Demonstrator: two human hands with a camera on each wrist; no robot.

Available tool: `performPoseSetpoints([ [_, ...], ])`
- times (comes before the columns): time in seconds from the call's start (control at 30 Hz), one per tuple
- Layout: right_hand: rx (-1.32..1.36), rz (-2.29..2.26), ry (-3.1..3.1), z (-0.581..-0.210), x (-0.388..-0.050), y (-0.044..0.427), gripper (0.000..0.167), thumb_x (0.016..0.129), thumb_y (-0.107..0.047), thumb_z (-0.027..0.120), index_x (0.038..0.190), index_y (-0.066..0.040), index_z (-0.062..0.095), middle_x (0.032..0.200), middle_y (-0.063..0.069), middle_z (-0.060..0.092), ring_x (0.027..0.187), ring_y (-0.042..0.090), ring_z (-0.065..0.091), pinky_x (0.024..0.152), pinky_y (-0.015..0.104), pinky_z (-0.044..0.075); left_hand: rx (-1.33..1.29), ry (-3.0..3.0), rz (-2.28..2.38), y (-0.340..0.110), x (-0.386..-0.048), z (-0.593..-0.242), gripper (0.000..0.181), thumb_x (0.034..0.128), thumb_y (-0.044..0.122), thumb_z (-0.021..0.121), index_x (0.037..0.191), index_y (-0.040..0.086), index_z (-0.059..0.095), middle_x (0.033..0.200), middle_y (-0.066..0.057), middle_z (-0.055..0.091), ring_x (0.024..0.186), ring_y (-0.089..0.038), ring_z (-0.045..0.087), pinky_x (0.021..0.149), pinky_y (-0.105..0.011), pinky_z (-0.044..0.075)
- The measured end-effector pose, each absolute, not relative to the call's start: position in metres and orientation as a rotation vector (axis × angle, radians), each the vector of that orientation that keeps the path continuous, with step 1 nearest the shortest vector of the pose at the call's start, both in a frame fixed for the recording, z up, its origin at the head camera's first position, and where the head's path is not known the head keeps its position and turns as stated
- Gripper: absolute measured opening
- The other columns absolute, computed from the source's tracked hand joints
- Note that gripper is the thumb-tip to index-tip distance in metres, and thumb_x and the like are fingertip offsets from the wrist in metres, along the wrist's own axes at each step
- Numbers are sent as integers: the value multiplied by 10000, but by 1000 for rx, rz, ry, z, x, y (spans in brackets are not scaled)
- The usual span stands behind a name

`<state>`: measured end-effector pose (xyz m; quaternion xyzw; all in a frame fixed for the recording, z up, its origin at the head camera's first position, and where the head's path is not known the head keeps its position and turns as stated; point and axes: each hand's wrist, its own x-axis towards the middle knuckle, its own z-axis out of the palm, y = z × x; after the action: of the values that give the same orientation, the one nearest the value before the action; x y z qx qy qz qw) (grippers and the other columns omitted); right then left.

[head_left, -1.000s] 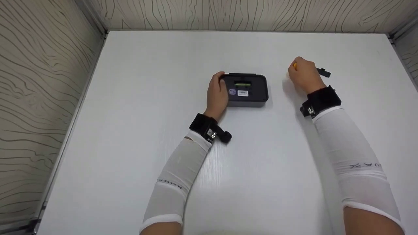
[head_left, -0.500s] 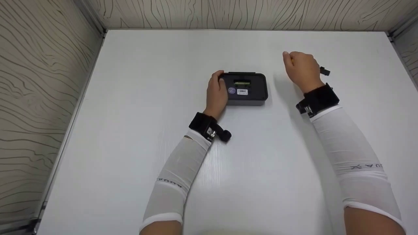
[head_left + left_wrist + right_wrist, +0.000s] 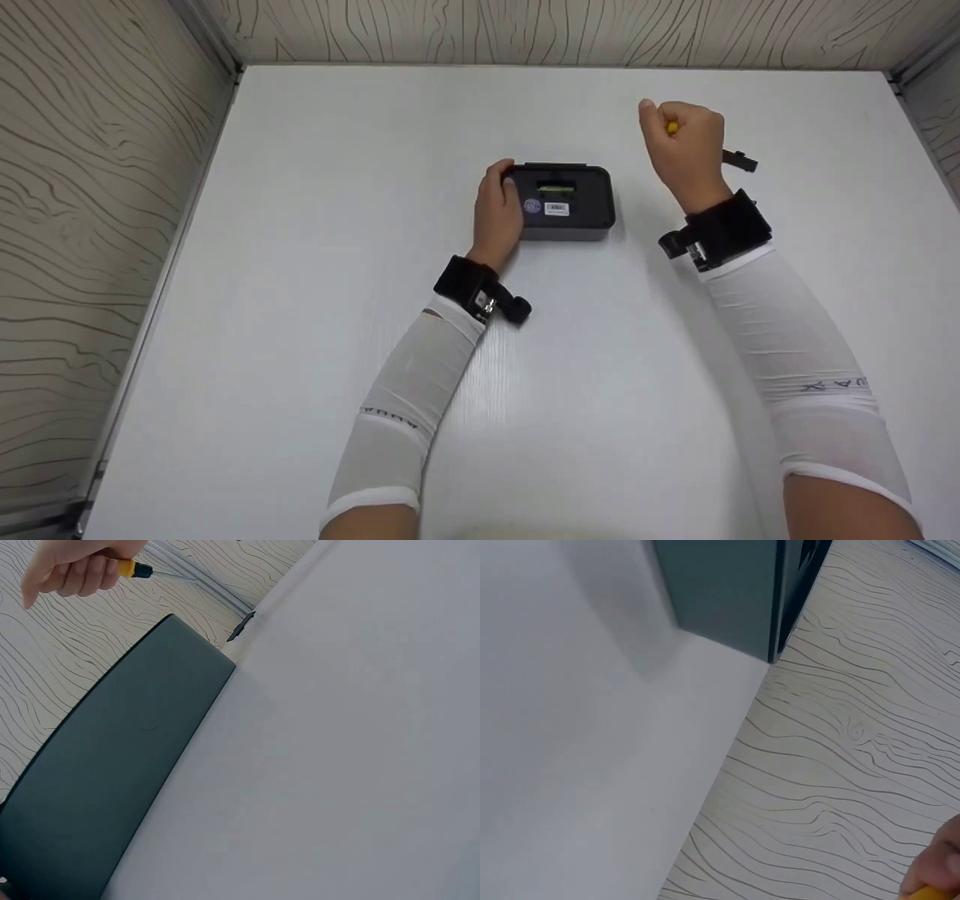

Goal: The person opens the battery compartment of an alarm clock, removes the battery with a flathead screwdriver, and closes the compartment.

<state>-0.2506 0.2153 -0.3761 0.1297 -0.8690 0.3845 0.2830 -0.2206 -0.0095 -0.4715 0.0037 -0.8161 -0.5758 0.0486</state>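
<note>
A black box [image 3: 585,199] lies on the white table, with a green-yellow cylinder [image 3: 556,189] in the recess of its upper face. My left hand [image 3: 498,214] grips the box's left end, fingers over the far edge. To the right of the box, my right hand [image 3: 686,154] is raised with its fingers curled round a yellow-and-black screwdriver [image 3: 135,569]; its thin metal shaft shows in the left wrist view. The yellow handle also peeks out at the corner of the right wrist view, beside the right hand's fingers [image 3: 936,862].
A small black piece [image 3: 741,161] lies on the table just right of my right hand. Wood-patterned panels [image 3: 465,30] stand along the table's far edge and left side.
My right hand has moved up and slightly left with the screwdriver, turning so that the yellow handle end shows between thumb and fingers. The left hand and box look nearly still.
</note>
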Motion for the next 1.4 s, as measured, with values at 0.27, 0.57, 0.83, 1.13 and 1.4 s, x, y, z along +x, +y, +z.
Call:
performPoseSetpoints([
  [0.27, 348, 1254, -2130, -372, -243, 200, 581, 994, -111, 574, 492, -81, 283, 503, -70, 254, 473, 51, 202, 497, 195, 140, 19, -2487, -1764, -9, -221, -473, 385, 1101, 113, 356, 1466, 44, 454, 1502, -114, 485, 1435, -208, 395, 1163, -238, 284],
  [0.57, 408, 1914, -1734, -369, -237, 179, 577, 1016, -63, 494, 504, 13, 238, 420, -49, 243, 354, 58, 201, 377, 191, 138, 8, -2480, -1758, -10, -221, -473, 376, 1103, 108, 346, 1456, 43, 457, 1493, -109, 488, 1441, -198, 391, 1158, -212, 280],
  [0.83, 462, 2142, -1456, -367, -237, 168, 564, 1082, -76, 316, 540, -35, 166, 440, -46, 186, 369, 72, 111, 362, 184, 113, 2, -2480, -1755, -11, -221, -473, 376, 1101, 103, 349, 1456, 39, 457, 1489, -118, 489, 1440, -209, 392, 1158, -223, 283],
  [1.13, 447, 2223, -1349, -371, -240, 157, 572, 1104, -88, 180, 534, -52, 184, 425, -48, 206, 357, 77, 114, 358, 185, 107, 8, -2477, -1756, -11, -221, -473, 376, 1101, 99, 351, 1455, 34, 462, 1492, -118, 491, 1439, -210, 395, 1158, -219, 282],
  [1.4, 437, 2204, -1366, -377, -243, 148, 567, 1103, -83, 183, 536, -59, 181, 423, -48, 208, 350, 79, 125, 357, 185, 108, -4, -2477, -1766, -13, -219, -475, 382, 1102, 106, 343, 1464, 46, 451, 1501, -114, 480, 1445, -205, 384, 1156, -216, 280],
])
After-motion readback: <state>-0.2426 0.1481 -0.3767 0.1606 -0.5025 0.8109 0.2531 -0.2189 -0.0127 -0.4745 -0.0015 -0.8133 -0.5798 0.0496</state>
